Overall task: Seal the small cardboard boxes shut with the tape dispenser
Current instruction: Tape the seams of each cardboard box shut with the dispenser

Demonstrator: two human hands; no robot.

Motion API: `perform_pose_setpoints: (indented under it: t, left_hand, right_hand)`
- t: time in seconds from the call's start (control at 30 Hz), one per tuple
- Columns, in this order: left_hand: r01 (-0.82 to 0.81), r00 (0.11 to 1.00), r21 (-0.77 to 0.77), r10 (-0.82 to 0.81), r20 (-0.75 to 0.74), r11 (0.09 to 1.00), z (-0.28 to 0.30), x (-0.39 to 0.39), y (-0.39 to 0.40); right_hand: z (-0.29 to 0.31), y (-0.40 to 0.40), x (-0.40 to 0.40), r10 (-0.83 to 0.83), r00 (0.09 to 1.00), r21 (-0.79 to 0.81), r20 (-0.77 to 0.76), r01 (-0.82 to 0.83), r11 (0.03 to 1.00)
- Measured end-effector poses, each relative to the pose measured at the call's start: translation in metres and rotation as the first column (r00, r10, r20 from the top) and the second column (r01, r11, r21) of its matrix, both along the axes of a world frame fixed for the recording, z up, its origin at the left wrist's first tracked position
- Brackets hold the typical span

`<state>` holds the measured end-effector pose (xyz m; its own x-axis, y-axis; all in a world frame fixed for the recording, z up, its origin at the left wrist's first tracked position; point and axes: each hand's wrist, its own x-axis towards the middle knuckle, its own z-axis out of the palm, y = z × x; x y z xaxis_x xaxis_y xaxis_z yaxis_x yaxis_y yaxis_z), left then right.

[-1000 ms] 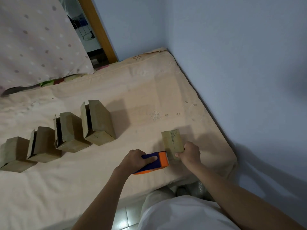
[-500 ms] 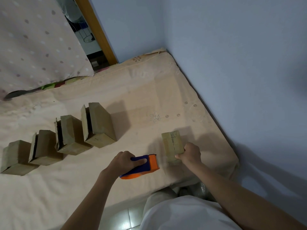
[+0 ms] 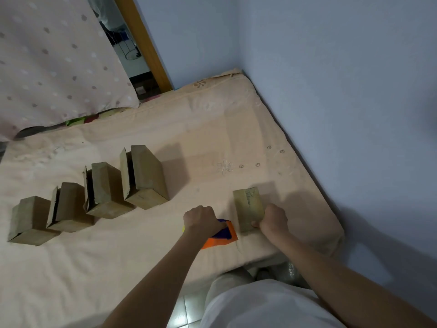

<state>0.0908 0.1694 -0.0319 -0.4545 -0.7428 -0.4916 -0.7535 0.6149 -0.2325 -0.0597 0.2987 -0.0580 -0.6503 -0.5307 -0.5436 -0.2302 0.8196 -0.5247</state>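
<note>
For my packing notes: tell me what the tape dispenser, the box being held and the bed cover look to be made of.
Tape dispenser: seemingly moulded plastic, judging by its solid orange and dark blue colour.
Box held by the right hand: matte brown cardboard, with flat faces, creased edges and small print on top.
Bed cover: soft woven cloth, probably cotton, pale peach, wrinkled, with stitched flowers.

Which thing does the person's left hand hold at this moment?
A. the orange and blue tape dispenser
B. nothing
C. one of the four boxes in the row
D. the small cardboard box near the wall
A: the left hand grips the tape dispenser on the mattress, while the right hand holds the small box.
</note>
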Motion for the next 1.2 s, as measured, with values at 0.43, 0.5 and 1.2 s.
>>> perform_pose_setpoints:
  t: [0.43,0.5,1.2]
  left_hand:
    - [-0.348,0.89,0.071,0.354,-0.289,0.935,-0.038,0.02,-0.002]
    - [-0.381,0.872,0.064,0.382,-0.306,0.922,-0.049,0.02,0.01]
    - [-0.059,-0.373,0.959,0.897,0.238,-0.278,-0.055,-0.008,0.073]
  right_hand:
    - [0.006,0.001,-0.001,0.025,0.999,0.014,-0.02,-0.025,1.0]
    - [0.006,0.002,-0.001,0.036,0.999,0.025,-0.032,-0.035,0.999]
    - [0.006,-0.002,-0.003,0.053,0.998,0.045,0.022,-0.054,0.997]
